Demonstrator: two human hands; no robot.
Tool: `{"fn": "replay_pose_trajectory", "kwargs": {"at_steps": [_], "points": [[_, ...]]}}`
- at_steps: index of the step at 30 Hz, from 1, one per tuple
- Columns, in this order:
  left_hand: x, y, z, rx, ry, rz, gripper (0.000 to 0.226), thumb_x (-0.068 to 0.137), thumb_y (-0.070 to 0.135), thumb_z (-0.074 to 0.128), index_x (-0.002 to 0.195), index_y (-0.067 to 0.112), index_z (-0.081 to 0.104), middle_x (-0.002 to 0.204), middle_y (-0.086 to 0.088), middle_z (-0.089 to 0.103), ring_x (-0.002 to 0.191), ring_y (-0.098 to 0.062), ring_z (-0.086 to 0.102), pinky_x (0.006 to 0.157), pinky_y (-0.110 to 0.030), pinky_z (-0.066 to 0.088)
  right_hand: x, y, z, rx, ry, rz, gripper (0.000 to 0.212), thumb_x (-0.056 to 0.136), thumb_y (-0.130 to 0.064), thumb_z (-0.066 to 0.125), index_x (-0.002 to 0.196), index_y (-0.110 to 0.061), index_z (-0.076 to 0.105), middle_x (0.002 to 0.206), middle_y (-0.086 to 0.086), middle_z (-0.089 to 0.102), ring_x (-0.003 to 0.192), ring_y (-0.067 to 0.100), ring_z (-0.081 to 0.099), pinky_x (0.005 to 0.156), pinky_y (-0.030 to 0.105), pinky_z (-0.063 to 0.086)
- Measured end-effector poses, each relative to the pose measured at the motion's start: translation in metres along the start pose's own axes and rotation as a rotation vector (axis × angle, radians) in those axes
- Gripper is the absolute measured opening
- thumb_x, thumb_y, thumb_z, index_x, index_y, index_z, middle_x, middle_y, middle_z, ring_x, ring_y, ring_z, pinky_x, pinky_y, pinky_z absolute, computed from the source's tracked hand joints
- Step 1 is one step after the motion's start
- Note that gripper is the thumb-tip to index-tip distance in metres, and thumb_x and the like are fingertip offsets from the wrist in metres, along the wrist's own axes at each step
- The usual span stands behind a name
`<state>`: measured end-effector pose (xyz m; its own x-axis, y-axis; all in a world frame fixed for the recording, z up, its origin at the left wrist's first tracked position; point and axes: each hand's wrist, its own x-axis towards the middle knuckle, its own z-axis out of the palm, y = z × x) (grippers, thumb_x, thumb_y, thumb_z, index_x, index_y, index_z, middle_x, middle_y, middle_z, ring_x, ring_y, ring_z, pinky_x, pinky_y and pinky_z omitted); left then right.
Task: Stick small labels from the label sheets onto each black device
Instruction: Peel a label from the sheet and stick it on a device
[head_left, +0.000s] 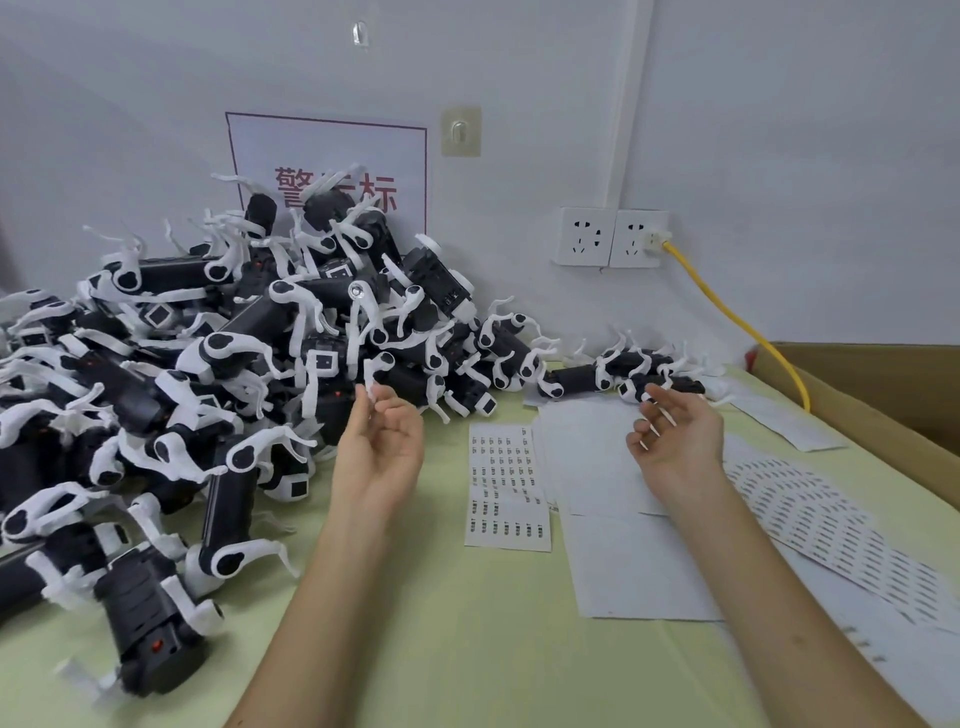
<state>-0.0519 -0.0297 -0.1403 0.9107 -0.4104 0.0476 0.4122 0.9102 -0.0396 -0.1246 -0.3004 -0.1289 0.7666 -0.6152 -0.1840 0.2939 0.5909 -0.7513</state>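
Between devices: right hand (675, 447) slack, empty; left hand (379, 447) pinching or not, cannot tell; next move, a black device (228, 499) from the table (467, 649) left edge

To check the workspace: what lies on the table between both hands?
Head view: a printed label sheet and blank white sheets lie between the left hand and right hand.

Matt black plastic devices (130, 400), smooth paper label sheets (506, 488), cardboard box (883, 405)
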Motion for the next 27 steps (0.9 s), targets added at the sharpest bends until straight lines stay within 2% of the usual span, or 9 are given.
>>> {"fn": "replay_pose_trajectory", "kwargs": {"at_steps": [3,7,11,13,16,19,21,24,27], "points": [[-0.004,-0.010,0.007,0.132,-0.021,-0.013,0.015,0.091,0.022,0.064,0.085,0.008,0.067,0.074,0.005,0.059,0.059,-0.005,0.053,0.053,-0.014,0.049,-0.006,0.005,0.007,-0.096,-0.084,-0.021,0.016,0.093,-0.020,0.054,0.088,-0.013,0.068,0.076,0.001,0.056,0.057,0.014,0.043,0.058,0.023,0.033],[-0.007,-0.042,0.004,0.284,-0.055,-0.067,0.021,0.089,0.024,0.066,0.076,0.008,0.070,0.073,0.003,0.060,0.059,-0.005,0.053,0.053,-0.014,0.049,-0.021,0.018,0.021,-0.283,-0.259,-0.062,0.017,0.096,-0.019,0.054,0.090,-0.012,0.068,0.071,0.002,0.058,0.054,0.013,0.047,0.057,0.025,0.037],[-0.007,-0.055,0.001,0.440,0.055,0.002,0.024,0.092,0.028,0.067,0.075,0.011,0.064,0.069,0.000,0.057,0.055,-0.007,0.049,0.049,-0.016,0.046,-0.036,0.031,0.031,-0.470,-0.404,-0.175,0.017,0.097,-0.017,0.056,0.094,-0.014,0.072,0.077,0.004,0.065,0.059,0.016,0.057,0.060,0.027,0.040],[-0.006,-0.057,-0.001,0.575,0.139,0.087,0.031,0.098,0.034,0.066,0.076,0.013,0.060,0.066,0.000,0.057,0.054,-0.008,0.048,0.049,-0.017,0.046,-0.044,0.038,0.035,-0.612,-0.460,-0.303,0.015,0.093,-0.022,0.063,0.105,-0.019,0.072,0.090,0.004,0.069,0.071,0.018,0.065,0.063,0.026,0.046],[-0.010,-0.069,-0.009,0.869,0.245,0.207,0.041,0.096,0.047,0.067,0.072,0.015,0.058,0.062,0.000,0.057,0.052,-0.010,0.050,0.051,-0.019,0.046,-0.053,0.051,0.037,-0.793,-0.556,-0.494,0.041,0.085,-0.032,0.068,0.126,-0.030,0.062,0.115,-0.005,0.067,0.094,0.008,0.068,0.075,0.023,0.050],[-0.015,-0.087,-0.021,1.168,0.309,0.388,0.039,0.092,0.040,0.076,0.064,0.018,0.061,0.053,0.003,0.056,0.046,-0.012,0.047,0.046,-0.023,0.042,-0.062,0.063,0.035,-0.892,-0.658,-0.639,0.056,0.087,-0.031,0.069,0.140,-0.031,0.051,0.136,-0.009,0.057,0.121,0.002,0.058,0.091,0.024,0.048],[-0.018,-0.095,-0.027,1.383,0.287,0.479,0.039,0.092,0.034,0.077,0.058,0.018,0.064,0.049,0.003,0.058,0.043,-0.015,0.049,0.043,-0.029,0.044,-0.066,0.066,0.036,-0.871,-0.711,-0.618,0.058,0.087,-0.032,0.068,0.141,-0.033,0.049,0.139,-0.012,0.057,0.130,0.004,0.052,0.102,0.029,0.046],[-0.019,-0.094,-0.031,1.548,0.305,0.470,0.031,0.089,0.021,0.075,0.060,0.013,0.070,0.049,-0.003,0.062,0.044,-0.020,0.053,0.046,-0.036,0.049,-0.066,0.062,0.039,-0.766,-0.731,-0.494,0.058,0.084,-0.028,0.071,0.138,-0.032,0.052,0.131,-0.009,0.065,0.124,0.006,0.059,0.104,0.034,0.048],[-0.018,-0.092,-0.034,1.755,0.284,0.486,0.025,0.084,0.012,0.067,0.060,0.003,0.068,0.054,-0.013,0.065,0.051,-0.030,0.057,0.057,-0.048,0.053,-0.065,0.061,0.040,-0.687,-0.715,-0.433,0.052,0.090,-0.009,0.073,0.136,-0.025,0.055,0.111,0.005,0.074,0.099,0.014,0.068,0.091,0.026,0.053]]}}
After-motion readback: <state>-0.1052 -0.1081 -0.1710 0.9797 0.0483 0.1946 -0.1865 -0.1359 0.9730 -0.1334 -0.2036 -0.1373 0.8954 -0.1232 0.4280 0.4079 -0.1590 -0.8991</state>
